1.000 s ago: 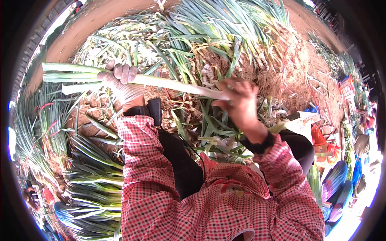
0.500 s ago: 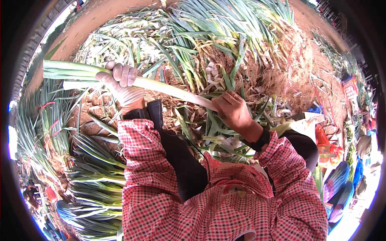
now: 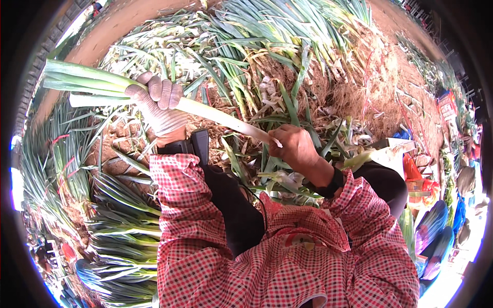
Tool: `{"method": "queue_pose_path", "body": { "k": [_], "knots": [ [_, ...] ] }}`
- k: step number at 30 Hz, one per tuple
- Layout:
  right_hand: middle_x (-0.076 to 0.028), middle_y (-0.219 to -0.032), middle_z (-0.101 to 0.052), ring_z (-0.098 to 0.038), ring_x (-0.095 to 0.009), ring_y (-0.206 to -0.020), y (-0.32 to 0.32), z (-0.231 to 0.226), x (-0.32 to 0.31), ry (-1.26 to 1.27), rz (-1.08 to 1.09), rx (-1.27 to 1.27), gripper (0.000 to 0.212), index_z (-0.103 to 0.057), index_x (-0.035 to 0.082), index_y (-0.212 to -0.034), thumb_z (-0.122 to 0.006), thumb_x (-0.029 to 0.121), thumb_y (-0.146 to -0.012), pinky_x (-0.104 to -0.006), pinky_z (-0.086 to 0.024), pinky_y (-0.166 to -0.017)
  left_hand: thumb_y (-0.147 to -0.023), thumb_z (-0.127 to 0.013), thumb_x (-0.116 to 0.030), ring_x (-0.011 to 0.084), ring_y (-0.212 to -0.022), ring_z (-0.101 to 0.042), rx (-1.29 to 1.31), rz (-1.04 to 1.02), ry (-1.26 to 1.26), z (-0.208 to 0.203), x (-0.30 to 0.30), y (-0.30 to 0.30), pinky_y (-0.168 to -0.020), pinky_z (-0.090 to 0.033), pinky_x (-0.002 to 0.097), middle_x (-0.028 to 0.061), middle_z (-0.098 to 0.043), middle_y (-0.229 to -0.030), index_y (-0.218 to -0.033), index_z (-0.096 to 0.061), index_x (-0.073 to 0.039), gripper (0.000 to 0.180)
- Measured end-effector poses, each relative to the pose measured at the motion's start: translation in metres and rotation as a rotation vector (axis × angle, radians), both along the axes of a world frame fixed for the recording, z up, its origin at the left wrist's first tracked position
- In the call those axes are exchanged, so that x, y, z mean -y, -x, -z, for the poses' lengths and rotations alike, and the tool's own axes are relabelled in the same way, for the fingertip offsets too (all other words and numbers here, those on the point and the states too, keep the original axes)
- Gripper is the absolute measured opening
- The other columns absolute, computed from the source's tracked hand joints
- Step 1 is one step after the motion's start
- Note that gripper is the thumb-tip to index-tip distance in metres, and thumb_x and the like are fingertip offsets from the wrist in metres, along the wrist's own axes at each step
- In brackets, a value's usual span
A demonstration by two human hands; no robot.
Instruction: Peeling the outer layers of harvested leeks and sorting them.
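Observation:
A large green onion [image 3: 218,116] slants across in front of me, its trimmed green leaves at the upper left and its white shank toward the right. My left hand [image 3: 158,105], in a grey-brown and striped knit glove, is wrapped round it where the leaves begin. At the white end, the bare fingers of my right hand [image 3: 295,148] are pinched together. A small white scrap shows at those fingertips, and the fingers hide the root end. Cut leaves and peeled skins lie beneath both hands.
Untrimmed green onions [image 3: 287,31] with roots are heaped ahead. A row of cleaned green onions [image 3: 126,231] lies at lower left, near tied bundles [image 3: 56,149]. A white box [image 3: 390,154], an orange bag [image 3: 412,172] and dark plastic-wrapped bundles [image 3: 434,241] are on the right.
The onion's leafy end has shifted up and left with my left hand still round it. My right hand has turned slightly and moved down; a white scrap now shows at its fingertips.

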State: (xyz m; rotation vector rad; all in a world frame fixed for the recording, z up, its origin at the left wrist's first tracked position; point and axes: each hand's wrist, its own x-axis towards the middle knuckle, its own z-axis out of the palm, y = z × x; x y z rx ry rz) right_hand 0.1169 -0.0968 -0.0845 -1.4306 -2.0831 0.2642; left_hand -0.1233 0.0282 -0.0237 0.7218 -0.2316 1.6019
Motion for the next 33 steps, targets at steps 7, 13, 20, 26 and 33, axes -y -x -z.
{"method": "queue_pose_path", "body": {
  "k": [7,13,20,26,33],
  "knots": [
    [-0.012,-0.066,-0.056,-0.055,-0.028,-0.059,0.003,0.004,0.001,0.000,0.069,0.015,0.013,-0.060,0.003,-0.074,-0.063,0.006,-0.061,-0.0351,-0.045,-0.053,-0.078,-0.057,-0.042,0.0043,-0.034,-0.035,-0.026,0.016,-0.004,-0.002,0.002,-0.002,-0.034,-0.035,0.0201,-0.0049,-0.038,-0.047,-0.085,-0.054,-0.003,0.040],
    [-0.007,-0.058,-0.051,-0.048,-0.014,-0.052,-0.006,-0.004,-0.003,0.474,-0.046,-0.464,0.010,-0.054,0.001,-0.068,-0.061,0.008,-0.065,-0.0286,-0.041,-0.052,-0.074,-0.062,-0.040,0.0049,-0.034,-0.035,0.061,0.214,-0.126,-0.003,0.001,0.007,-0.034,-0.034,0.0192,-0.0042,-0.038,-0.047,-0.089,-0.055,-0.001,0.043],
    [-0.004,-0.067,-0.056,-0.054,-0.012,-0.055,0.001,-0.019,0.019,0.718,-0.164,-0.400,0.019,-0.054,0.000,-0.093,-0.058,0.013,-0.079,-0.0281,-0.043,-0.047,-0.070,-0.064,-0.041,0.0050,-0.041,-0.040,0.109,0.279,-0.182,0.002,-0.002,0.013,-0.039,-0.039,0.0197,-0.0032,-0.042,-0.051,-0.091,-0.055,0.001,0.047],
    [-0.011,-0.076,-0.058,-0.058,-0.030,-0.062,-0.001,-0.004,0.007,-0.182,0.193,-0.059,0.020,-0.056,0.006,-0.093,-0.058,0.020,-0.079,-0.0377,-0.046,-0.052,-0.060,-0.070,-0.053,0.0152,-0.055,-0.050,-0.126,-0.332,0.819,0.008,-0.002,-0.014,-0.061,-0.053,0.0269,0.0031,-0.045,-0.064,-0.082,-0.047,-0.003,0.059],
    [-0.018,-0.058,-0.051,-0.053,-0.033,-0.052,-0.004,0.007,-0.004,0.195,0.347,-0.218,0.020,-0.057,0.002,-0.078,-0.056,0.021,-0.081,-0.0388,-0.040,-0.048,-0.076,-0.062,-0.040,0.0069,-0.045,-0.034,-0.087,-0.225,0.611,0.028,-0.009,-0.008,-0.042,-0.037,0.0197,-0.0053,-0.036,-0.057,-0.086,-0.048,-0.007,0.038]
  ]
}}
